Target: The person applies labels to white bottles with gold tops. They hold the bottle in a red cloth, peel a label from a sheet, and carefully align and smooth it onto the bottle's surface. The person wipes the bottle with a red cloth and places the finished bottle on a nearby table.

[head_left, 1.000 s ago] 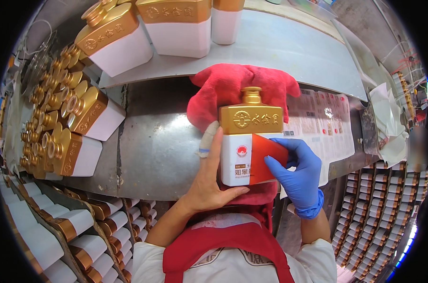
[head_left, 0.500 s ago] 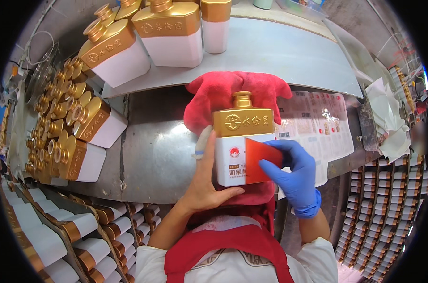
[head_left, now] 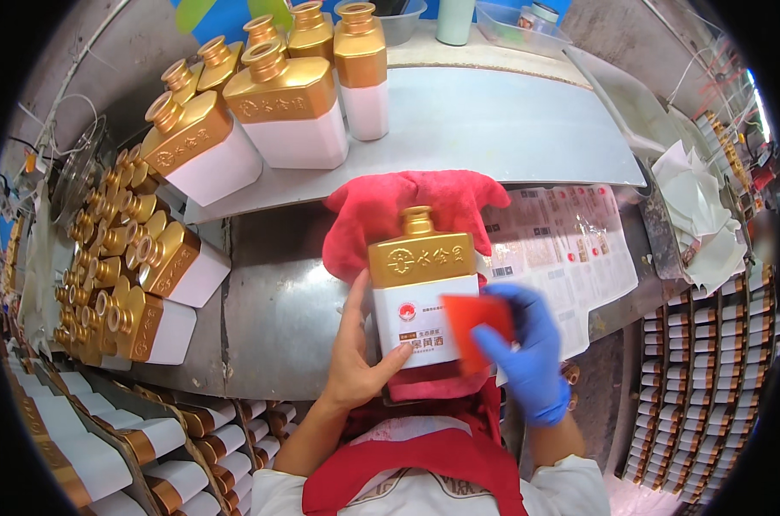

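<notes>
A flat-sided bottle (head_left: 420, 318), gold on its shoulders and neck and white below, leans on a pink-red cloth (head_left: 355, 225). Its white front carries a red round emblem and dark print. My left hand (head_left: 355, 370) grips the bottle by its left side, thumb over the lower print and fingers mostly hidden behind. In a blue glove, my right hand (head_left: 527, 348) pinches a flat red scraper (head_left: 467, 320) at the bottle's right edge. The scraper is slightly blurred and covers part of the white face; whether it touches cannot be told.
Printed label sheets (head_left: 553, 258) lie right of the cloth on the metal table (head_left: 274, 301). Several similar bottles (head_left: 286, 129) stand on the raised grey board (head_left: 493, 112), more crowd the left. Racks of bottles (head_left: 699, 387) flank both sides; white paper (head_left: 695, 206) is heaped at right.
The scraper has moved off the label to the bottle's right edge, baring more print. My left thumb now rests on the bottle's front. The view has shifted, showing more of the back.
</notes>
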Demonstrator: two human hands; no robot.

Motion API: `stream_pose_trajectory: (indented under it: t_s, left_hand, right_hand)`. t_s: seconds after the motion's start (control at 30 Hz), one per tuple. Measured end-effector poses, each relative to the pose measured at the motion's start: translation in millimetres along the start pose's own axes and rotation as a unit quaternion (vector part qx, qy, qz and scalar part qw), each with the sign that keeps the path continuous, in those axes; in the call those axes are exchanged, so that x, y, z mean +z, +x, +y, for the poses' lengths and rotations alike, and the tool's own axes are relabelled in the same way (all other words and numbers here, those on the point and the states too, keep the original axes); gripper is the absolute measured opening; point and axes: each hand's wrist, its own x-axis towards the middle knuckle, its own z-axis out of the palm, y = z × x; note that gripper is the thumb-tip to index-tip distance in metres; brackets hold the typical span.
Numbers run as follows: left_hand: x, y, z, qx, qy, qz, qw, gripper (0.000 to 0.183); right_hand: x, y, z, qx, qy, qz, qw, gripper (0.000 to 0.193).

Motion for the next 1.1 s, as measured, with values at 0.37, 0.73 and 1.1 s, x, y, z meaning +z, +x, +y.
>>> stream_pose_trajectory:
  t_s: [0.37, 0.73, 1.1]
  left_hand:
    - [4, 1, 5, -0.009, -0.038, -0.011, 0.999, 0.089]
    - [-20, -12, -1, 0.012, 0.034, -0.082, 0.996, 0.109]
    - [-28, -25, -6, -0.051, 0.124, -0.1, 0.986, 0.125]
  right_hand:
    - [5, -14, 10, -0.005, -0.093, 0.176, 0.98, 0.036]
    - [46, -13, 6, -0.385, -0.332, -0.087, 0.856, 0.033]
    - [24, 21, 1, -0.407, -0.318, -0.123, 0.847, 0.029]
